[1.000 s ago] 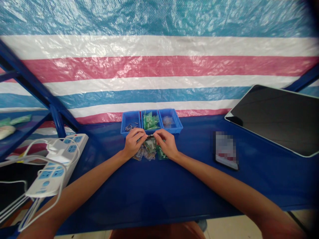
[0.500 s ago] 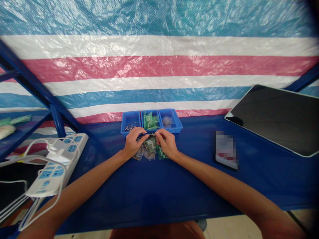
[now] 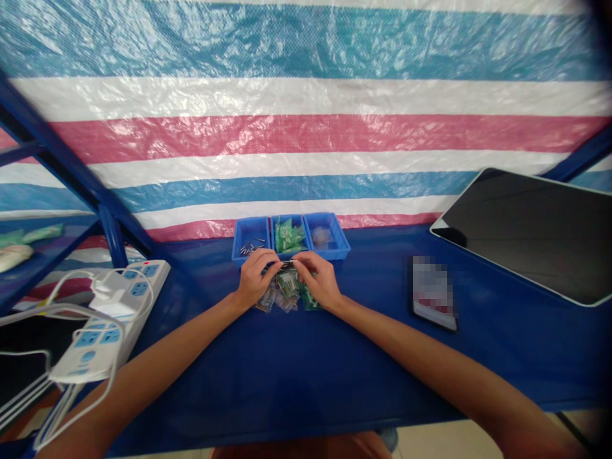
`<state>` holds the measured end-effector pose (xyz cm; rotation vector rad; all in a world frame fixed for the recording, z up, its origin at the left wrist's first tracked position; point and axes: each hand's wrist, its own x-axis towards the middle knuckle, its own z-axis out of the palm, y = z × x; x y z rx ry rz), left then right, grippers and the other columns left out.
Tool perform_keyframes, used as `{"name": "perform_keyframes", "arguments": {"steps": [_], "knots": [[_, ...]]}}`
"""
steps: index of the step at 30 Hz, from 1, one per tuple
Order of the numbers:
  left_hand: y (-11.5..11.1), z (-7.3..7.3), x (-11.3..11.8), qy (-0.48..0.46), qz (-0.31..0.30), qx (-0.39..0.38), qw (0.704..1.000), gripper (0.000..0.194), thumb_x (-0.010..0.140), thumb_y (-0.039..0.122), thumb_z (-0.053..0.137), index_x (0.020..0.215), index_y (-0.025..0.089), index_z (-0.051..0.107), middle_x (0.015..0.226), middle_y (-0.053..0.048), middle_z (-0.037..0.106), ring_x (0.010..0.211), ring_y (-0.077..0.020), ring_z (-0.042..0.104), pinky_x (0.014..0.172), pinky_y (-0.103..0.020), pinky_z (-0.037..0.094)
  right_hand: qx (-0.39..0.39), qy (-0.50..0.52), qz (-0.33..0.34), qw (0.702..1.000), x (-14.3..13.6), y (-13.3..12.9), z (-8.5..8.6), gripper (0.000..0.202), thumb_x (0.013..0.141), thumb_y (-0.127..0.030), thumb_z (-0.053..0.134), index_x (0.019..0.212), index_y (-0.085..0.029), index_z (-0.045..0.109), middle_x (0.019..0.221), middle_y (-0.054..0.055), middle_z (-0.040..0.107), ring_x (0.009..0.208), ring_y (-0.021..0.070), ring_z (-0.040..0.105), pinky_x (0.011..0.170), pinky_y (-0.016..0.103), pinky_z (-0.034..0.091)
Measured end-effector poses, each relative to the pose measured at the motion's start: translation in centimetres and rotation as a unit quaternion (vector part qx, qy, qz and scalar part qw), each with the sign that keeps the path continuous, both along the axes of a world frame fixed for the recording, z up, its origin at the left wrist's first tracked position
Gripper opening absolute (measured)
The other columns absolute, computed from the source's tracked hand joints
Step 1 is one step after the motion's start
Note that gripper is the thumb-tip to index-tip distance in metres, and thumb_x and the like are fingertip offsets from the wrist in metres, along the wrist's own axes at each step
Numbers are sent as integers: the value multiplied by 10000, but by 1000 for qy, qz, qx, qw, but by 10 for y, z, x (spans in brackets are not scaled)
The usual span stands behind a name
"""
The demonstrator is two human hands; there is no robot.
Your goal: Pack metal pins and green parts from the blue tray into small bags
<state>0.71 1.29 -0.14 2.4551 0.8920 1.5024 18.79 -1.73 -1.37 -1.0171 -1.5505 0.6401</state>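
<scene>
In the head view, the left hand [image 3: 252, 279] and the right hand [image 3: 319, 280] rest close together on the blue bench [image 3: 306, 376], and their fingers [image 3: 268, 260] meet at the tips, pinching between them a small thin metal piece [image 3: 288, 262] that is too small to tell exactly. Just under the fingers, between the two hands, lies a heap of small clear bags [image 3: 285, 290] with green and metal parts inside. Just beyond the fingertips stands a row of three blue trays [image 3: 248, 226]; the left one holds small metal pins, the middle one green pieces, the right one clear bags. To the right of the right hand, well apart, lies a phone [image 3: 431, 293], and farther right a dark tablet [image 3: 530, 233]. Far left of the left hand lies a white power strip [image 3: 112, 312] with cables.
</scene>
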Motion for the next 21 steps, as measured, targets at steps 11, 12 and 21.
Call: {"name": "perform_keyframes", "arguments": {"steps": [11,12,21], "knots": [[-3,0,-1,-1,1,39,999,73,843,239,605,843,171,629,835,-49,641,811,-149,601,770,-304,502,24,-41,10,999,2,1,1,206,905,-355,511,891,-206,653,825,40,638,769,172,601,666,275,465],[-3,0,-1,-3,4,44,999,68,841,235,607,846,172,634,840,-50,643,811,-149,603,769,-304,505,28,-46,12,998,2,1,2,203,905,-349,513,891,-206,657,824,40,638,772,172,599,673,276,462],[-4,1,1,-11,6,61,998,94,821,208,631,902,166,651,869,-58,654,835,-153,615,780,-299,512,64,-70,14,995,1,3,2,184,892,-327,546,871,-192,669,771,28,617,703,151,562,660,269,437]]}}
